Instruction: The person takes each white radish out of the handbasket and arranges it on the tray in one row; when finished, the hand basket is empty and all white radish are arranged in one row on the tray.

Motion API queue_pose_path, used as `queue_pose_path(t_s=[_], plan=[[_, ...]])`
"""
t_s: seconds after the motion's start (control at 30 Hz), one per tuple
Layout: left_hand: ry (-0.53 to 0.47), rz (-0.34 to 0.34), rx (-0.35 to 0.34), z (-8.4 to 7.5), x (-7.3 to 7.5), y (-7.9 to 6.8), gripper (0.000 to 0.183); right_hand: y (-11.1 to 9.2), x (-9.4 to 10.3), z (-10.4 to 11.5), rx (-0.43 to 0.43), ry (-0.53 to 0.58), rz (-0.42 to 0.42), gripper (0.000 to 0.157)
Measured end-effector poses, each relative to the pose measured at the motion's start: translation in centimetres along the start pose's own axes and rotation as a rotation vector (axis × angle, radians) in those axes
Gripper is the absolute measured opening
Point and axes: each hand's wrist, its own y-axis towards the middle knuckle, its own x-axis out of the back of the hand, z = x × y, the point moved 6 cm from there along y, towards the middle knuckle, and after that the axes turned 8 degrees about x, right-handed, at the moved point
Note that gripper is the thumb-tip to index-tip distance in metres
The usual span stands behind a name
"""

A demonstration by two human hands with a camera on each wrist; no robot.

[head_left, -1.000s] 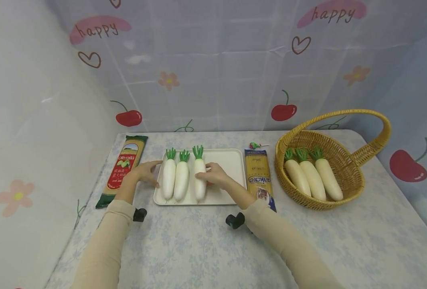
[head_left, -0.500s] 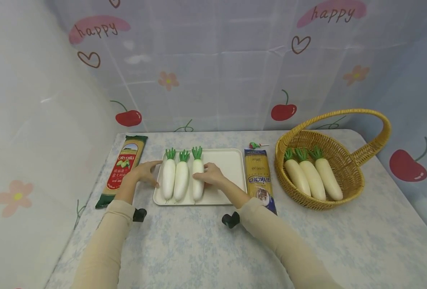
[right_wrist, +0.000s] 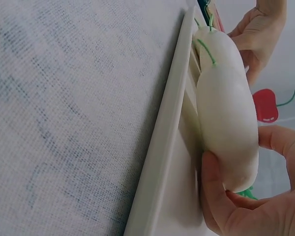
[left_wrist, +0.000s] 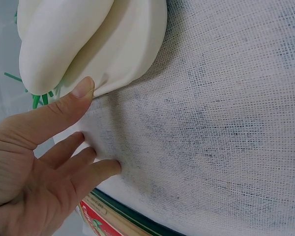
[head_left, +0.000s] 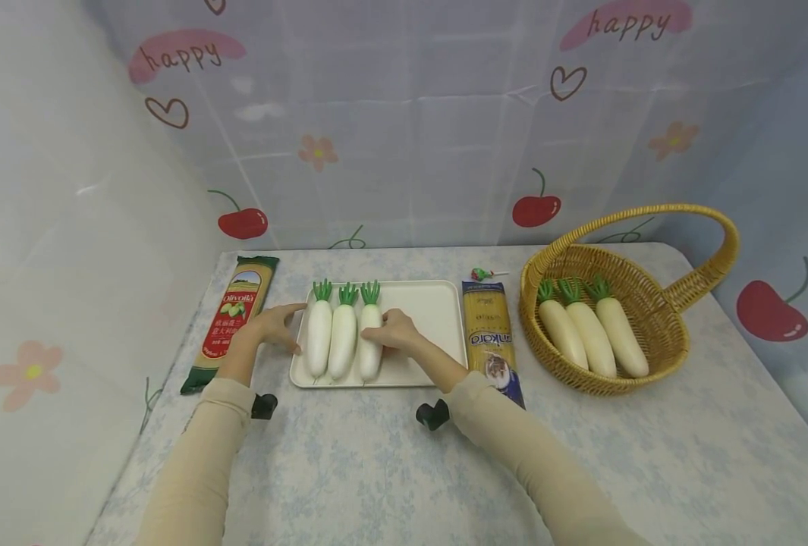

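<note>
Three white radishes with green tops lie side by side on a cream tray (head_left: 432, 307), seen in the head view. My right hand (head_left: 401, 332) holds the rightmost white radish (head_left: 370, 362) between thumb and fingers. In the right wrist view the fingers (right_wrist: 214, 184) bend under that radish's side while the thumb lies on top. Beside the tray's left edge is my left hand (head_left: 275, 327), fingers apart and holding nothing. Its thumb (left_wrist: 71, 105) is at the tray rim in the left wrist view; whether it touches is unclear. The leftmost radish (head_left: 319, 339) is nearest to it.
A wicker basket (head_left: 673, 356) with a tall handle holds three more white radishes (head_left: 595, 337) on the right. Pasta packs flank the tray: a green-and-red pack (head_left: 233, 318) left, a yellow-and-blue pack (head_left: 488, 330) right. A lollipop (head_left: 482, 274) lies behind the latter.
My right hand has slid the rightmost radish on the tray leftward, narrowing its gap to the middle one. The left hand has stayed in place.
</note>
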Motion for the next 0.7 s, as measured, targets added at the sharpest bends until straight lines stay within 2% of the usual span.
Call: queue_pose_path(t_s=[0.7], plan=[[-0.011, 0.009, -0.004, 0.12, -0.09, 0.23, 0.100, -0.02, -0.34, 0.07, 0.028, 0.063, -0.008, 0.067]])
